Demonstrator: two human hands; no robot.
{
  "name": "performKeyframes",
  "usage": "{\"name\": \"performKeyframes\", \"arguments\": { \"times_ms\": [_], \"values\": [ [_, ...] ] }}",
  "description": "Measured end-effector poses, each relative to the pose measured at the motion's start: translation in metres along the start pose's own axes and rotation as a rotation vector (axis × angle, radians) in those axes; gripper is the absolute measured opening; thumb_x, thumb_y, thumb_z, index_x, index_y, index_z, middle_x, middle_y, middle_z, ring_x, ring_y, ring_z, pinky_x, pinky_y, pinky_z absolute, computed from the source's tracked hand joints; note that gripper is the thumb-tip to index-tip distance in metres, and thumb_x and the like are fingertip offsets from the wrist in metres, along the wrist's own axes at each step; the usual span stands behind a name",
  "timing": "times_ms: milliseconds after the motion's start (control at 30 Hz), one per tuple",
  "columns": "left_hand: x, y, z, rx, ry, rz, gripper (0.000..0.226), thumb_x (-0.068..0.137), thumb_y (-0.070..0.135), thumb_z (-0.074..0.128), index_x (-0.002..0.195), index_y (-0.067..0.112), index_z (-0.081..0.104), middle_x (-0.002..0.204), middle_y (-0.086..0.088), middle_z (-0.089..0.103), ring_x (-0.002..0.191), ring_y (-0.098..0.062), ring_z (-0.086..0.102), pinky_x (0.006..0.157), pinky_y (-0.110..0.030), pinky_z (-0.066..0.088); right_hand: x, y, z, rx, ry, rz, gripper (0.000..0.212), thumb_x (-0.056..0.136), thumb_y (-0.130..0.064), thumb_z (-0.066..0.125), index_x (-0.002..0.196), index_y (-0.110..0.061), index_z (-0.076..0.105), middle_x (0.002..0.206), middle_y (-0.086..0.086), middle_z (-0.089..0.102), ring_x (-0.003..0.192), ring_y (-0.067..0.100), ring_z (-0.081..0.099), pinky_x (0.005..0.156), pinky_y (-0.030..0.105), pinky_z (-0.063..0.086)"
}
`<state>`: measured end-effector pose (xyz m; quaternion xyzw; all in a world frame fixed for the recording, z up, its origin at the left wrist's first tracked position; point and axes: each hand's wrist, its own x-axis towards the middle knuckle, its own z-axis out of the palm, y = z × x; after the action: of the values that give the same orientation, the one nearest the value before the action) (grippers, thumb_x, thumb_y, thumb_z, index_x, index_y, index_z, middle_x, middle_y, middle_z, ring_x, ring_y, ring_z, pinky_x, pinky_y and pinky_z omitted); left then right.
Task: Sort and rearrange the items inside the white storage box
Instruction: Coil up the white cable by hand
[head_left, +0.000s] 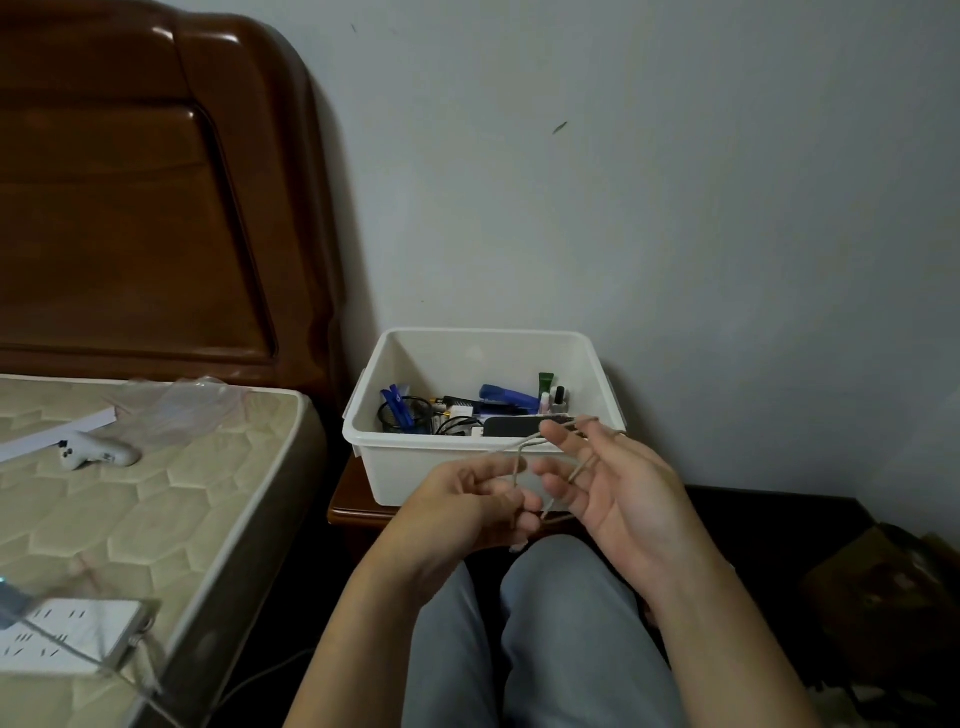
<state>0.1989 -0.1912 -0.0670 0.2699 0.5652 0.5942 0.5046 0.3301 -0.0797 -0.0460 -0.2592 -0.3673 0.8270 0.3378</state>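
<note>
Holding both forearms up over the knees, palms roughly facing each other, in front of the white plastic storage box (457, 467). Left hand (462, 512) has its fingers curled, pinching a thin beige cord (524, 449). Right hand (608, 486) is spread, fingers straight, with the cord looped across them. Box is rectangular, smooth-walled, and sits on a glossy brown wooden nightstand (353, 506); inside are a blue stapler (509, 399), a black mesh cup (405, 415) and small bottles (553, 399). Quilted mattress (156, 493) lies to the left.

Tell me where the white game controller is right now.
In the head view, the white game controller lies on the mattress at the left, beside a white strip, left of the white storage box.
</note>
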Motion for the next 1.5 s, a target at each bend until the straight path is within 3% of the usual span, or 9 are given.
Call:
{"name": "performKeyframes", "arguments": {
  "times_ms": [267, 467, 633, 700, 833, 1033, 1333, 1433, 1500],
  "values": [
    [0.0, -0.001, 0.006, 0.082, -0.023, -0.009, 0.021, 0.108, 0.018, 0.056, 0.117, 0.003, 0.067, 0.106, -0.019, 0.079, 0.094, -0.028, 0.078, 0.078, -0.032, 0.063, -0.003, -0.003, 0.001, 0.099, 0.014, 0.037, 0.031, 0.112, -0.009, 0.042, 0.132, 0.008, 0.056, 0.101, 0.017, 0.079, 0.089, 0.024, 0.08, 0.055, 0.02, 0.06],
    [-0.002, -0.001, 0.014, -0.065, -0.139, -0.127, 0.031, 0.112, 0.018, 0.047, 0.127, -0.003, 0.064, 0.11, -0.024, 0.076, 0.094, -0.032, 0.078, 0.079, -0.041, 0.066, 0.003, 0.007, -0.006, 0.039, 0.062, -0.063, 0.006, 0.106, -0.002, 0.055, 0.106, 0.002, 0.059, 0.1, 0.014, 0.078, 0.099, 0.03, 0.078, 0.063, 0.023, 0.062],
    [-0.002, -0.001, 0.012, -0.079, -0.144, -0.141, 0.027, 0.111, 0.018, 0.049, 0.121, 0.007, 0.071, 0.087, -0.012, 0.072, 0.065, -0.016, 0.068, 0.054, -0.025, 0.056, 0.007, 0.012, -0.015, -0.349, 0.181, -0.148, 0.034, 0.096, -0.011, 0.074, 0.127, -0.016, 0.06, 0.1, 0.001, 0.078, 0.087, 0.016, 0.072, 0.061, 0.029, 0.052],
    [0.0, -0.001, 0.013, -0.086, -0.131, -0.106, 0.026, 0.111, 0.015, 0.048, 0.112, 0.003, 0.071, 0.078, -0.007, 0.067, 0.057, -0.011, 0.057, 0.05, -0.021, 0.046, 0.007, 0.014, -0.017, -0.441, 0.147, -0.121, 0.033, 0.096, -0.018, 0.075, 0.127, -0.018, 0.065, 0.094, 0.001, 0.077, 0.082, 0.013, 0.067, 0.063, 0.029, 0.047],
    [0.0, 0.001, 0.015, -0.099, -0.113, -0.073, 0.029, 0.111, 0.012, 0.047, 0.096, 0.001, 0.069, 0.074, -0.007, 0.065, 0.056, -0.01, 0.054, 0.048, -0.02, 0.042, 0.005, 0.016, -0.019, -0.458, 0.081, -0.134, 0.024, 0.095, -0.019, 0.076, 0.119, -0.018, 0.073, 0.094, 0.01, 0.079, 0.086, 0.023, 0.072, 0.082, 0.04, 0.059],
    [-0.006, 0.005, 0.014, -0.163, -0.172, -0.17, 0.033, 0.111, 0.011, 0.044, 0.126, 0.001, 0.071, 0.086, -0.012, 0.073, 0.062, -0.016, 0.065, 0.055, -0.023, 0.054, 0.006, 0.015, -0.022, -0.423, 0.133, -0.225, 0.032, 0.091, -0.014, 0.079, 0.122, -0.015, 0.07, 0.093, 0.008, 0.08, 0.085, 0.024, 0.077, 0.082, 0.041, 0.062],
    [-0.008, 0.007, 0.014, -0.164, -0.155, -0.18, 0.032, 0.111, 0.012, 0.043, 0.125, 0.001, 0.07, 0.08, -0.009, 0.068, 0.054, -0.011, 0.054, 0.046, -0.019, 0.041, 0.004, 0.016, -0.019, -0.46, 0.108, -0.29, 0.03, 0.092, -0.011, 0.078, 0.12, -0.016, 0.069, 0.08, 0.008, 0.078, 0.067, 0.016, 0.073, 0.065, 0.026, 0.06],
    [-0.006, 0.007, 0.013, -0.055, -0.12, -0.191, 0.034, 0.112, 0.015, 0.041, 0.128, 0.002, 0.068, 0.064, 0.002, 0.046, 0.05, -0.007, 0.031, 0.042, -0.018, 0.025, 0.001, 0.013, -0.016, -0.508, 0.144, -0.222, 0.02, 0.096, -0.022, 0.075, 0.112, -0.01, 0.072, 0.086, 0.012, 0.079, 0.069, 0.019, 0.077, 0.063, 0.032, 0.064],
    [-0.004, 0.014, 0.012, 0.236, -0.009, -0.187, 0.034, 0.111, 0.026, 0.046, 0.118, 0.008, 0.075, 0.063, 0.004, 0.042, 0.047, -0.007, 0.032, 0.042, -0.02, 0.026, -0.001, 0.003, -0.018, -0.711, 0.21, -0.099, 0.036, 0.1, -0.041, 0.067, 0.096, -0.006, 0.075, 0.082, 0.013, 0.079, 0.069, 0.028, 0.079, 0.066, 0.044, 0.067]
  ]
}}
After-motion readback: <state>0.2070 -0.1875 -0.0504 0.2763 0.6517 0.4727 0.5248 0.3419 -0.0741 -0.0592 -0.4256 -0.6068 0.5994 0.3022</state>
